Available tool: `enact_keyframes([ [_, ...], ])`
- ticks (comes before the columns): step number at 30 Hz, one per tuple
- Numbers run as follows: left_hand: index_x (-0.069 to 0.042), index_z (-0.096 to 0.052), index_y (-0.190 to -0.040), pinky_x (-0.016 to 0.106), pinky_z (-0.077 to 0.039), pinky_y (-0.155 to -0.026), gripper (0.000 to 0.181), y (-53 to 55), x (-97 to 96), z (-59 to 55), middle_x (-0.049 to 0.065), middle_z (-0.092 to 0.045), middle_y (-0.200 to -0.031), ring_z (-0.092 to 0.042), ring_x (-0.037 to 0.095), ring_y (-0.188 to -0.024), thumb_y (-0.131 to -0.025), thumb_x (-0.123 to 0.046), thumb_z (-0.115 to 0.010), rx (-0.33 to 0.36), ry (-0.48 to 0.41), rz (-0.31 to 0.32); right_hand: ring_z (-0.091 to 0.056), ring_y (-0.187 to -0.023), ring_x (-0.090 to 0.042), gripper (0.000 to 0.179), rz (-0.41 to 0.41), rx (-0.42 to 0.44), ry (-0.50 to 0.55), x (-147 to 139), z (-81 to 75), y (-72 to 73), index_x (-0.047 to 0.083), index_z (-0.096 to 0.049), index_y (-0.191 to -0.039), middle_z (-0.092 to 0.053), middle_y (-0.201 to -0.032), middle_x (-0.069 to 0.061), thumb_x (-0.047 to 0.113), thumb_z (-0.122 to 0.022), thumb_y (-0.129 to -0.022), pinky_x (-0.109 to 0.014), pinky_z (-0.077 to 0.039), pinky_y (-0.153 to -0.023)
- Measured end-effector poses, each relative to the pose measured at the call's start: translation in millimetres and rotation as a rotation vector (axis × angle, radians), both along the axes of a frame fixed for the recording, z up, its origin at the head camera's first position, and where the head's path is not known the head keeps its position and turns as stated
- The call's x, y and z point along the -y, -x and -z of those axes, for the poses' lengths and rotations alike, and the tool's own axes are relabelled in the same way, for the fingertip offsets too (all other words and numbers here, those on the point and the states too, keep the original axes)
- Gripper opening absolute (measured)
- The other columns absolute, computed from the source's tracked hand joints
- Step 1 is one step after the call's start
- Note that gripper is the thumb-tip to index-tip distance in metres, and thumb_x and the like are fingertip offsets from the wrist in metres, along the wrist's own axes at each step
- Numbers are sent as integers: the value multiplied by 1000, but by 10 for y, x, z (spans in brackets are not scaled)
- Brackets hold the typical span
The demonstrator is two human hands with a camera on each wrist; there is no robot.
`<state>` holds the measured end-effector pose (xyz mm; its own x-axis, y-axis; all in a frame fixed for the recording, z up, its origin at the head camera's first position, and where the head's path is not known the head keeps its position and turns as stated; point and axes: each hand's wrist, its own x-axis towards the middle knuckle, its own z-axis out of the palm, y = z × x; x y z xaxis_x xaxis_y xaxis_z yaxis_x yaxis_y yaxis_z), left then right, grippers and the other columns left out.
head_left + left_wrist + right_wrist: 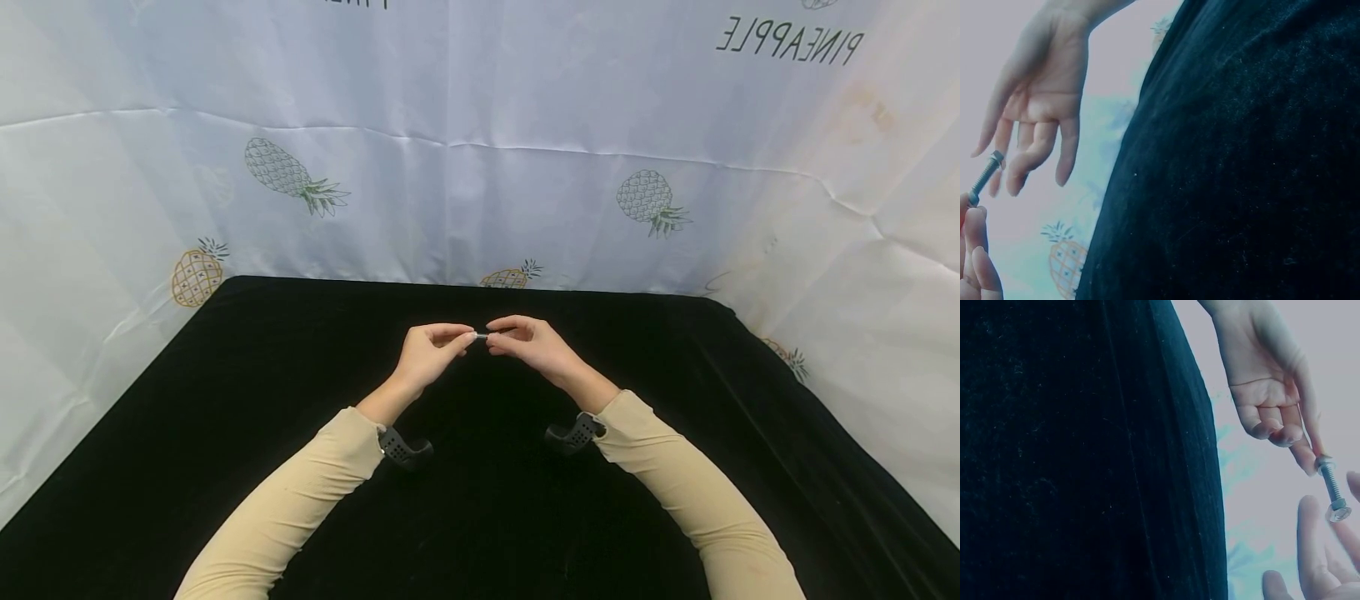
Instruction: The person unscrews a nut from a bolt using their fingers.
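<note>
A small silver bolt (1332,482) is held up above the black cloth, between the two hands. My left hand (429,354) pinches one end of it between thumb and fingertips. In the left wrist view the threaded shank (984,177) slants up out of those fingers. A nut-like piece (1324,464) sits at the pinched end; at the far end is a wider hexagonal head (1339,512). My right hand (542,346) hovers around that far end, its thumb and fingers spread, and a gap shows between them and the bolt in the right wrist view.
Black cloth (480,517) covers the table under both arms. A pale curtain (465,200) with pineapple prints hangs behind and at the sides. Each wrist carries a dark strapped-on device, on the left (405,450) and on the right (573,433).
</note>
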<state>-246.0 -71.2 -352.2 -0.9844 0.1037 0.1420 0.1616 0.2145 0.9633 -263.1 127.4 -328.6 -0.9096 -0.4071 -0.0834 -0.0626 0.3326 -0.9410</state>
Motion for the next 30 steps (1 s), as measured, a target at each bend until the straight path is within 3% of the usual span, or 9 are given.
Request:
enact_keyframes([
  [5, -4, -69, -107, 33, -54, -85, 27, 7, -2, 11, 14, -69, -111, -68, 29, -92, -89, -24, -64, -4, 2, 0, -68, -91, -12, 41, 14, 33, 10, 13, -1, 15, -2, -56, -122, -65, -113, -20, 28, -54, -95, -36, -46, -100],
  [12, -5, -69, -106, 33, -54, -86, 27, -7, 2, -3, 13, -69, -111, -68, 29, -93, -88, -24, -64, 9, 1, 0, -62, -104, -19, 27, 22, -65, -24, 0, -1, 1, 4, -60, -115, -59, -120, -18, 15, -62, -90, -41, -46, -100],
  [17, -5, -69, -106, 32, -54, -84, 26, 2, 3, 8, 13, -69, -110, -68, 21, -87, -89, -24, -64, -7, 8, 1, -62, -106, -22, 36, 16, -47, -12, -6, -1, -4, 4, -56, -122, -60, -120, -18, 16, -63, -89, -43, -45, -101],
  [23, -6, -70, -105, 32, -54, -84, 26, 18, -1, 22, 12, -69, -109, -68, 16, -84, -89, -25, -64, -20, 15, -2, -68, -93, -13, 42, -14, 33, 4, 5, -1, 8, -4, -52, -126, -63, -117, -23, 24, -53, -95, -38, -45, -101],
  [30, -6, -70, -106, 33, -54, -85, 26, 15, 0, 22, 13, -69, -110, -68, 19, -85, -89, -24, -64, -20, 16, -1, -65, -102, -18, 32, 20, -36, -15, 7, -7, -3, 3, -60, -118, -64, -117, -17, 15, -63, -89, -41, -46, -100],
])
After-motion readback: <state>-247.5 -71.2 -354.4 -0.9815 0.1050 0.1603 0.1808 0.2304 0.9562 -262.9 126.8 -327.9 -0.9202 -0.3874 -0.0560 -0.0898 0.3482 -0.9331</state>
